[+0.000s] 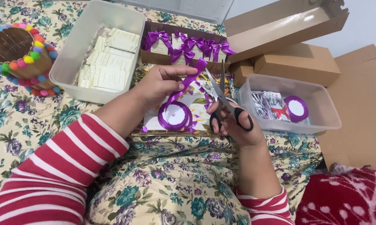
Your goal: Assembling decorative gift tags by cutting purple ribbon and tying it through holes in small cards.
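The purple ribbon (pixel 191 79) is pinched between thumb and forefinger of the left hand (pixel 159 83), the grip closed tight on the satin strip, whose free end rises toward 1 o'clock. The strip runs down to a flat white spool (pixel 175 116) lying at 6 o'clock from that hand, on a glossy printed card. The black-handled scissors (pixel 224 100) are held by the right hand (pixel 234 125), fingers through both loops; the steel blades are parted in a narrow V, points toward 12 o'clock, just beside the raised ribbon end.

Risks, as judged: the slick ribbon could slip from the pinch if tension is lost, giving a slanted or frayed cut; the left fingertips lie near the blades and could be nicked.

At 12 o'clock a brown cardboard box (pixel 184 62) holds small favours tied with purple bows. A translucent plastic tub (pixel 71 62) of pale cards sits at 10 o'clock; a second tub (pixel 317 121) at 3 o'clock holds another spool. All rest on a floral cloth (pixel 175 183).
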